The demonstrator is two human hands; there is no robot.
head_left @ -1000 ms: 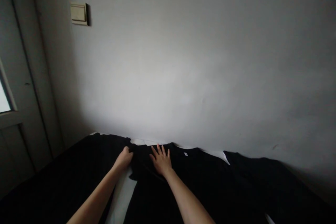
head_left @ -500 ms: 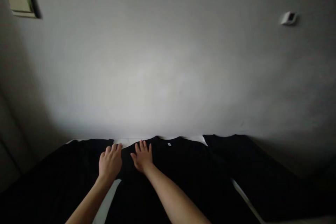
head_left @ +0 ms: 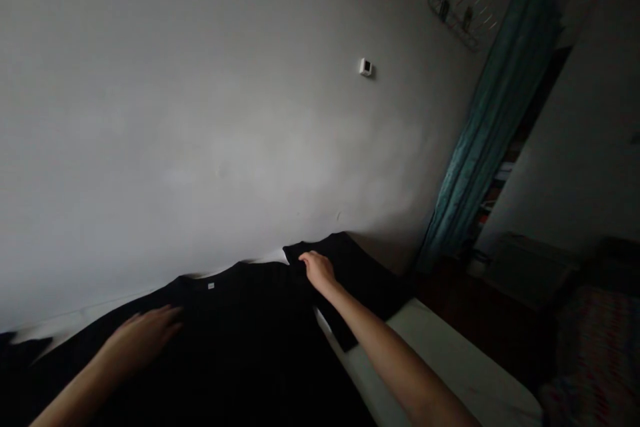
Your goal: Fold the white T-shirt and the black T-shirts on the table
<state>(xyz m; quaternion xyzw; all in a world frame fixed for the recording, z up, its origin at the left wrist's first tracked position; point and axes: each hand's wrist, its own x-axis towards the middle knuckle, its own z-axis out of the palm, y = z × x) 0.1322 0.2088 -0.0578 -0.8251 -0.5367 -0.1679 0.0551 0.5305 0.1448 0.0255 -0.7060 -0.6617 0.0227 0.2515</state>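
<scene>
A black shirt [head_left: 235, 340] lies spread out with its collar towards the wall and a small white label [head_left: 211, 286] inside the neckline. Over its shoulder, left of the label, is my left hand [head_left: 145, 337]; the fingers are stretched out and smeared by motion. My right hand [head_left: 319, 269] has its thumb and fingers drawn together at the near-wall edge of a black cloth piece [head_left: 367, 273], right of the shirt's shoulder. Whether that piece is the shirt's sleeve or a separate garment I cannot tell.
A pale table [head_left: 450, 353] with a rounded corner carries the cloth against a grey wall [head_left: 200, 113]. More black cloth [head_left: 30, 350] shows at the far left. A green curtain [head_left: 480, 127], a wire rack [head_left: 457, 17] and a small white wall device [head_left: 365, 67] are to the right.
The view has swung right, bringing the curtain and table corner into sight. My right hand has moved from the shirt's left shoulder to the right-hand cloth, and my left hand onto the shirt.
</scene>
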